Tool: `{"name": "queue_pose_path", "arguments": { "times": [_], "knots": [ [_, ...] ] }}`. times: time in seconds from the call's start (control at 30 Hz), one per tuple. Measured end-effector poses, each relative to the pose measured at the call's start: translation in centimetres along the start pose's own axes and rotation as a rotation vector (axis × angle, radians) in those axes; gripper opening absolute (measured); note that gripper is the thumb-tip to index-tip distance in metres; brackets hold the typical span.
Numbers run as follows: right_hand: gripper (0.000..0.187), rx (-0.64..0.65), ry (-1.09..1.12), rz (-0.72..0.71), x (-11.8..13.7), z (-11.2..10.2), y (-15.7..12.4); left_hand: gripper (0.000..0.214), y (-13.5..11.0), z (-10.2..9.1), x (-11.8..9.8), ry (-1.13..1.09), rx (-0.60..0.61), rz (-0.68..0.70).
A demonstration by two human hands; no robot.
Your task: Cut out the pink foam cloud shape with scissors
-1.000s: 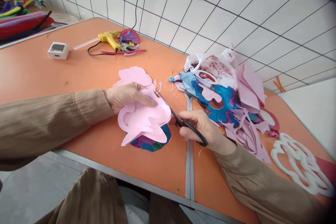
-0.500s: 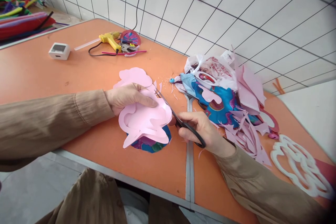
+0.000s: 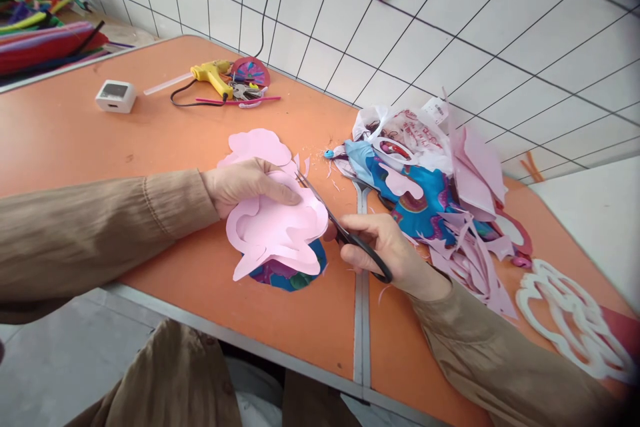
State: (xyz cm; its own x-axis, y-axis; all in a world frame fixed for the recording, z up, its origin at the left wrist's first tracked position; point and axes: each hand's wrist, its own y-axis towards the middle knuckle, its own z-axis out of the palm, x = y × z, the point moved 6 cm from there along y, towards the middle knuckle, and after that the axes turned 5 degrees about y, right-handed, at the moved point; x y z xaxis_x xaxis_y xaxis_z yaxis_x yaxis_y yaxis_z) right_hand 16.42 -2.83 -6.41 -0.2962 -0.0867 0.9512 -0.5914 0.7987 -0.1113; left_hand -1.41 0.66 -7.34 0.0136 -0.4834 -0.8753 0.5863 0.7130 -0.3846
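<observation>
My left hand [image 3: 253,183] pinches a pink sheet cut-out [image 3: 273,223] with a wavy outline, thumb on top and the other fingers mostly hidden. In my right hand [image 3: 383,250] are black-handled scissors [image 3: 367,253], their blades lying along the upper right edge of the cut-out. Under the cut-out a blue patterned piece [image 3: 290,277] lies on the orange table [image 3: 300,333]. Just beyond my left hand rests another pink cloud-like shape [image 3: 260,143], with small slivers near the blade tips.
A yellow glue gun [image 3: 213,77], a bunch of keys [image 3: 245,91] and a white device [image 3: 116,96] are at the back left. To the right are a plastic bag [image 3: 420,137], blue patterned material [image 3: 425,203], pink scraps [image 3: 473,260] and white outline shapes [image 3: 570,320].
The view has shifted very slightly. Both hands, the cut-out and the scissors keep nearly the same positions.
</observation>
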Motion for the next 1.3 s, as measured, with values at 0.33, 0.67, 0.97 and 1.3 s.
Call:
{"name": "queue_pose_path", "arguments": {
  "times": [0.33, 0.67, 0.97, 1.3],
  "knots": [
    [0.039, -0.011, -0.034, -0.003, 0.07, -0.18, 0.06, 0.012, -0.12, -0.15, -0.09, 0.046, -0.032, -0.005],
    [0.052, 0.035, -0.055, 0.016, -0.18, -0.26, 0.0, 0.01, -0.16, -0.17, -0.4, 0.087, -0.013, 0.012],
    [0.051, 0.061, -0.05, 0.022, 0.12, -0.12, -0.08, 0.01, -0.07, -0.23, -0.4, 0.105, -0.001, 0.005],
    [0.052, 0.084, -0.061, 0.025, 0.64, 0.0, 0.0, 0.01, -0.08, -0.29, -0.27, 0.129, 0.008, 0.007]
  ]
}}
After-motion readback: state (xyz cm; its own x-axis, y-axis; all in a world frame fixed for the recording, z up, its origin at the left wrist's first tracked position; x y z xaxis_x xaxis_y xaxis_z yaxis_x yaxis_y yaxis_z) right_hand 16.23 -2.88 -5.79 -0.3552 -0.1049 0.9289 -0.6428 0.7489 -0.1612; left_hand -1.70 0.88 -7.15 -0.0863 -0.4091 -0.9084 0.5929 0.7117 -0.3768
